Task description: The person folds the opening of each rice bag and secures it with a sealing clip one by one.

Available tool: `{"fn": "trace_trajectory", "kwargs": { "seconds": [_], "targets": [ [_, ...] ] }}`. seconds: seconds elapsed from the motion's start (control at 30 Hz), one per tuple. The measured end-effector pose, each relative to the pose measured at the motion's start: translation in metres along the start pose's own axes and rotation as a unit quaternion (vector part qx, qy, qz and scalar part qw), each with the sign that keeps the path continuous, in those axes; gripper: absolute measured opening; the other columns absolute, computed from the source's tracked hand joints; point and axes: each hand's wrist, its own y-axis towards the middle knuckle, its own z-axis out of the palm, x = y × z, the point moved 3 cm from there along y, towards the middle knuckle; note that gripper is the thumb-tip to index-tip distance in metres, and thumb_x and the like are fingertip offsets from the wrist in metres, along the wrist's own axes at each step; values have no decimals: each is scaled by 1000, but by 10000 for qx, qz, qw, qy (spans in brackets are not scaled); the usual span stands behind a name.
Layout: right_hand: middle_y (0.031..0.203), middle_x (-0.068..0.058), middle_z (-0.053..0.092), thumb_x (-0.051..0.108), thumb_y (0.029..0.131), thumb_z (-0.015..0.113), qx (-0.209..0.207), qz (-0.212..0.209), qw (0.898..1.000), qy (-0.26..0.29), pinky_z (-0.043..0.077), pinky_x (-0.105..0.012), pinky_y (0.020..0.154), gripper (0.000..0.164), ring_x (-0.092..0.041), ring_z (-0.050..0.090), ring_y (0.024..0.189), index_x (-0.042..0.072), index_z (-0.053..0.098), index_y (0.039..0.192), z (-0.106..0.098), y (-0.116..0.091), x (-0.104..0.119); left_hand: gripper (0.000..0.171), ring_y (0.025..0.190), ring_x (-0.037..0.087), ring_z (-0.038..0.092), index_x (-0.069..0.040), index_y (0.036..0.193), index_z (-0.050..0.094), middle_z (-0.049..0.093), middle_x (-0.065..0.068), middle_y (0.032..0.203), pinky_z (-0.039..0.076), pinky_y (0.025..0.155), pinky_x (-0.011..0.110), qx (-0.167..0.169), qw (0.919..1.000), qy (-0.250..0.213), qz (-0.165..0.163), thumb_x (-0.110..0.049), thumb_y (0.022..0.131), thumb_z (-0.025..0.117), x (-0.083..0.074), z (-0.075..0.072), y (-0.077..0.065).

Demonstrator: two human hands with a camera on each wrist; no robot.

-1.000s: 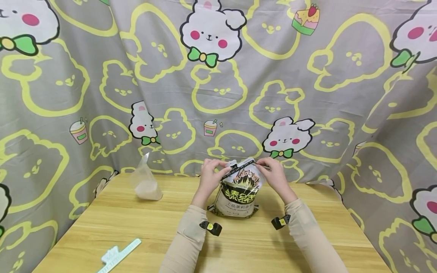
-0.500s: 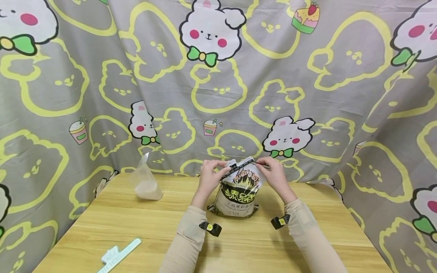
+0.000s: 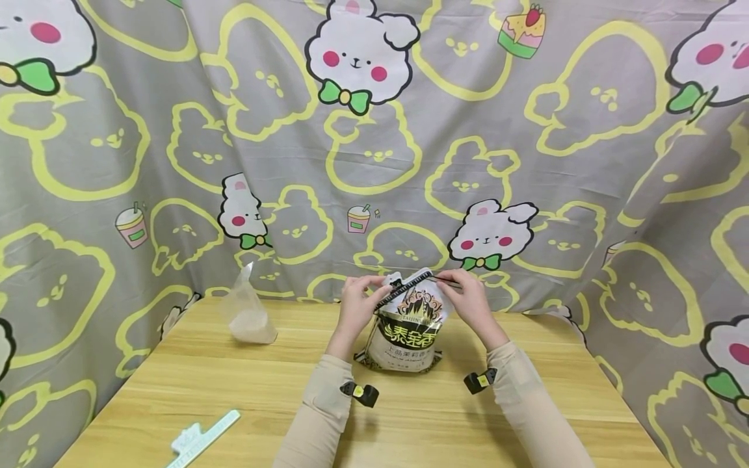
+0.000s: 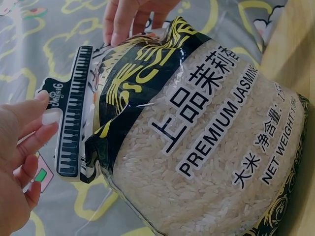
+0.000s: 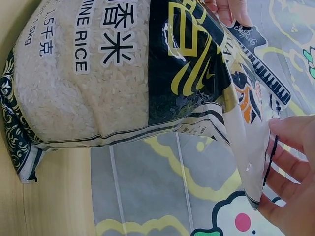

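Observation:
A clear-fronted bag of jasmine rice (image 3: pixel 409 341) stands on the table, its white grains plain in the left wrist view. Across its top lies a black bag clip (image 4: pixel 71 118) with a piano-key pattern, slanting up to the right in the head view. My left hand (image 3: pixel 355 309) pinches the tab of this clip between thumb and fingers. At the bag's upper right corner, my right hand (image 5: pixel 293 167) pinches the edge of the white wrapper. In the right wrist view, the clip's far end sits near that hand's thumb. Whether the clip's jaws are closed on the wrapper cannot be told.
To the left stands a translucent plastic bag (image 3: pixel 253 324) with pale contents, its top twisted to a point. A mint-green bag clip (image 3: pixel 201 441) lies near the front left of the wooden table (image 3: pixel 281 390). Patterned grey cloth (image 3: pixel 374 214) hangs behind.
The black clip and the bag's top have shifted very slightly left and up at the right end. Both hands keep their hold. The head view has drifted a little.

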Motion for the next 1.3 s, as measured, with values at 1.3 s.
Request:
{"fn": "trace_trajectory", "kwargs": {
  "seconds": [1.3],
  "targets": [
    [117,-17,67,15,88,72,-126,-67,9998,-133,43,-53,101,29,-35,59,114,6,69,115,-1,-8,-10,35,101,33,57,-9,116,69,73,8,103,42,89,41,409,9990,-135,-93,-25,86,74,-6,-8,-9]
  ]
}}
